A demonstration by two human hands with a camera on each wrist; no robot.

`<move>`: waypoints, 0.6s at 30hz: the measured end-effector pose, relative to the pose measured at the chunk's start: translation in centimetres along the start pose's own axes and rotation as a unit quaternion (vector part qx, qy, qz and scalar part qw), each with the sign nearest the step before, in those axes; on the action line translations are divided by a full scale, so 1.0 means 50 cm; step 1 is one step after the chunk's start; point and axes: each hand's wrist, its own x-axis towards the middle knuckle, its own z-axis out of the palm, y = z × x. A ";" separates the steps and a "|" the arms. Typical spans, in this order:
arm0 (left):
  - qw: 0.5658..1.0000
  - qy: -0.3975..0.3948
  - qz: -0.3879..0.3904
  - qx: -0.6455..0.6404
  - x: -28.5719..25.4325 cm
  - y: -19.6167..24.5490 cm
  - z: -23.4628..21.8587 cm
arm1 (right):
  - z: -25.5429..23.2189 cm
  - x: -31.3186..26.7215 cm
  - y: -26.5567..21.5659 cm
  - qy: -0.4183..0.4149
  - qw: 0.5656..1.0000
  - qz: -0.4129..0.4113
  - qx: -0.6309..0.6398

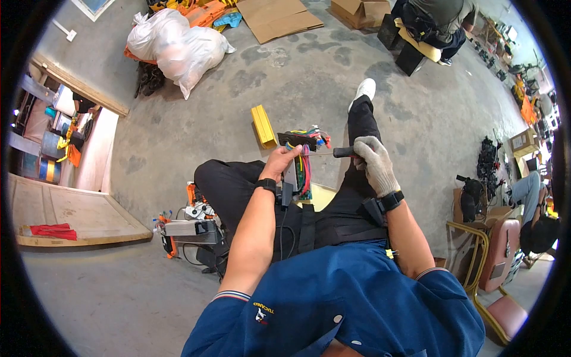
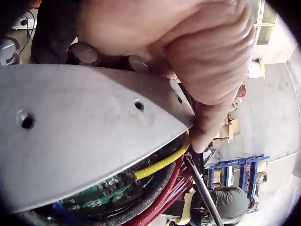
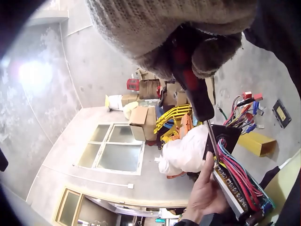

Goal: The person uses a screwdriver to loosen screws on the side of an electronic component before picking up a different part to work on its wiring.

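Note:
My bare left hand point(image 1: 278, 163) grips a motor controller point(image 3: 230, 188), a metal-sided unit with a green circuit board point(image 2: 101, 194) inside. Red, yellow and other coloured wires point(image 3: 242, 176) run along the board and through a black end plate point(image 3: 228, 136). In the gloved right hand point(image 1: 376, 162) is a screwdriver point(image 1: 343, 152) with a black and red handle. Its shaft point(image 2: 202, 188) reaches across to the end plate, the tip close to the left fingertips. In the left wrist view, the grey metal side point(image 2: 80, 127) with screw holes fills much of the picture. The hand partly hides the joint at the plate.
A yellow rectangular casing point(image 1: 263, 126) lies on the floor just beyond the controller. Left of the legs sits a finned grey metal unit point(image 1: 190, 231) with orange parts. White bags point(image 1: 175, 47) and flat cardboard point(image 1: 279, 18) lie farther off; a chair point(image 1: 498, 256) stands at right.

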 end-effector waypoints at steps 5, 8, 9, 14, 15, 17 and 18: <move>0.999 0.024 -0.001 -0.038 -0.019 0.014 0.008 | 0.001 -0.010 -0.005 -0.011 0.999 -0.015 -0.045; 0.998 0.040 0.006 -0.043 -0.009 0.004 0.002 | 0.006 -0.012 -0.006 -0.022 0.999 -0.008 -0.041; 0.998 0.056 0.011 -0.022 -0.010 0.004 0.002 | 0.006 -0.012 -0.006 -0.021 0.999 -0.008 -0.041; 0.973 0.134 0.054 0.181 -0.009 0.008 0.004 | 0.002 -0.009 0.002 -0.047 0.998 -0.014 -0.050; 0.967 0.140 0.063 0.203 -0.013 0.012 0.006 | 0.000 -0.009 0.003 -0.047 0.998 -0.014 -0.050; 0.961 0.146 0.071 0.223 -0.021 0.021 0.010 | -0.001 -0.007 0.005 -0.033 0.998 -0.011 -0.052; 0.955 0.148 0.067 0.246 -0.023 0.025 0.012 | 0.000 -0.009 0.001 -0.033 0.998 -0.011 -0.053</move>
